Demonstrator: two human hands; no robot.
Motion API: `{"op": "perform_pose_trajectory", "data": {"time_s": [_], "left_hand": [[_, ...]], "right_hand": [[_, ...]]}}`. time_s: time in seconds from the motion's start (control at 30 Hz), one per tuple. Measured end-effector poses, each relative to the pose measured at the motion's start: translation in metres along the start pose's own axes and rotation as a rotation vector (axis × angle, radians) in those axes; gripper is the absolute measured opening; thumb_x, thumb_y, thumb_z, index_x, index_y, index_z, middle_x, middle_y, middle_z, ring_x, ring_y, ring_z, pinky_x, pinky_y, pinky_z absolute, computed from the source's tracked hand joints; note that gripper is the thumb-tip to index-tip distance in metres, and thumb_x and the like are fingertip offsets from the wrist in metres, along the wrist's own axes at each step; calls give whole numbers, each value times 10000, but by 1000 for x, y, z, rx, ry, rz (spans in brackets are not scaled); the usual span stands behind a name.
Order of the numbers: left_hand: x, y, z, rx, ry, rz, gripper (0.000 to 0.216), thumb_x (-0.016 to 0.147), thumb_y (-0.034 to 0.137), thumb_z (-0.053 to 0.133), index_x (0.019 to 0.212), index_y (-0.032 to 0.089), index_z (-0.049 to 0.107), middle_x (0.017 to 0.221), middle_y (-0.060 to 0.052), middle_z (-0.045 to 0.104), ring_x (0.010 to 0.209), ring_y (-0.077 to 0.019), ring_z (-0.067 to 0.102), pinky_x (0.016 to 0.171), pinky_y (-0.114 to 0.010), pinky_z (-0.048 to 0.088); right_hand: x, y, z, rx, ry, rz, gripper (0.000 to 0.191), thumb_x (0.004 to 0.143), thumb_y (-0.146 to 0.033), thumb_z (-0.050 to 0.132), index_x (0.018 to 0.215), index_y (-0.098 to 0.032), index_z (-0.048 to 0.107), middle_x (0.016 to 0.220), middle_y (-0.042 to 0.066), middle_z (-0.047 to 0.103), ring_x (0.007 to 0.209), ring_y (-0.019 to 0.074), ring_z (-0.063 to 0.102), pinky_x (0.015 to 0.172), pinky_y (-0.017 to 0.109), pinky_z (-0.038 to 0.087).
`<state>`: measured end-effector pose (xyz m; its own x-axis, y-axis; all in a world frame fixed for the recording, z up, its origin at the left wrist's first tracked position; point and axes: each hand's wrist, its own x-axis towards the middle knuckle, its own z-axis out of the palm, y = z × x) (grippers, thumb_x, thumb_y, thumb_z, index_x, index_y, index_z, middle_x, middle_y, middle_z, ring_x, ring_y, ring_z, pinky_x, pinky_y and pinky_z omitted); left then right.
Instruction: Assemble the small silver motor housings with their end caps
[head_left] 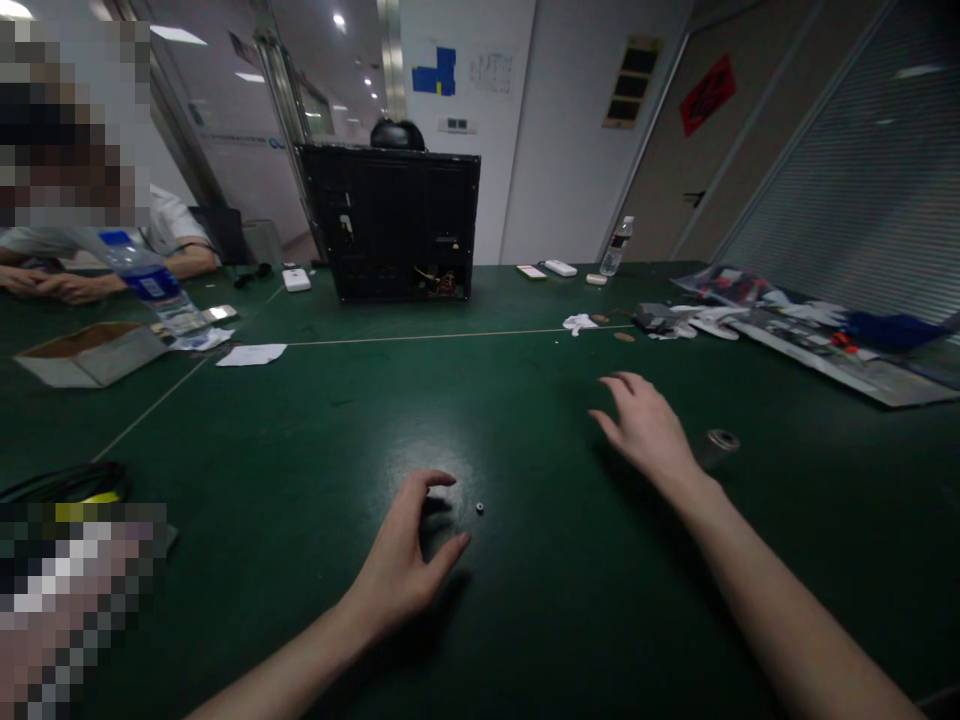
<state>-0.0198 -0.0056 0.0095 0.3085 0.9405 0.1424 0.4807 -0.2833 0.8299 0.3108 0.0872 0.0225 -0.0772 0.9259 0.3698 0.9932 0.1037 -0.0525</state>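
Observation:
A tiny round metal piece with a dark centre, perhaps a nut (480, 508), lies on the green tabletop (480, 640). Just left of it is my left hand (416, 545), thumb and fingers apart in a C shape, not touching it. My right hand (641, 425) hovers over the table farther right, with its fingers spread and nothing in them. Beside my right wrist stands a small grey cylinder (721, 446) with a ringed top, partly hidden by the forearm.
A black metal case panel (394, 225) stands upright at the back. On the left are an open cardboard box (94, 355), a water bottle (154, 285) and coiled black cable (67, 485). A tray (847, 360) with plastic bags lies right. A person sits at far left.

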Motion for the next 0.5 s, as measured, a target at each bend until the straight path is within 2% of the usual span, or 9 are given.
{"op": "perform_pose_trajectory", "data": {"time_s": [0.13, 0.27, 0.33, 0.4, 0.5], "left_hand": [[0, -2, 1, 5, 12, 7, 402, 804, 204, 625, 1171, 232, 463, 1173, -92, 559, 1076, -271, 573, 933, -441, 488], [1, -3, 3, 0, 26, 37, 399, 795, 193, 626, 1160, 225, 468, 1167, -96, 561, 1074, -274, 567, 933, -447, 477], [2, -3, 3, -6, 15, 30, 405, 795, 185, 624, 1163, 221, 458, 1171, -99, 552, 1081, -273, 556, 938, -451, 468], [2, -2, 3, -9, 3, 13, 403, 797, 178, 616, 1162, 213, 449, 1167, -100, 544, 1079, -268, 549, 939, -453, 463], [2, -1, 2, -20, -9, 0, 389, 806, 186, 604, 1160, 204, 444, 1161, -104, 538, 1060, -263, 553, 930, -454, 463]], "right_hand": [[-22, -68, 7, 387, -124, -409, 333, 895, -265, 531, 1218, -188, 535, 1185, 120, 563, 1083, 257, 539, 923, 448, 460], [-47, -114, 11, 487, -232, -636, 325, 884, -219, 557, 1208, -208, 558, 1082, 101, 599, 952, 229, 567, 808, 390, 495], [-53, -124, 11, 486, -250, -680, 309, 868, -142, 549, 1166, -209, 590, 1041, 97, 606, 902, 223, 566, 776, 375, 486], [-56, -127, 12, 557, -288, -660, 289, 856, -69, 510, 1088, -191, 632, 999, 95, 614, 880, 212, 564, 763, 351, 473], [-56, -130, 12, 881, -417, -480, 197, 865, -90, 517, 971, -166, 665, 935, 72, 636, 862, 185, 579, 767, 314, 455]]}}
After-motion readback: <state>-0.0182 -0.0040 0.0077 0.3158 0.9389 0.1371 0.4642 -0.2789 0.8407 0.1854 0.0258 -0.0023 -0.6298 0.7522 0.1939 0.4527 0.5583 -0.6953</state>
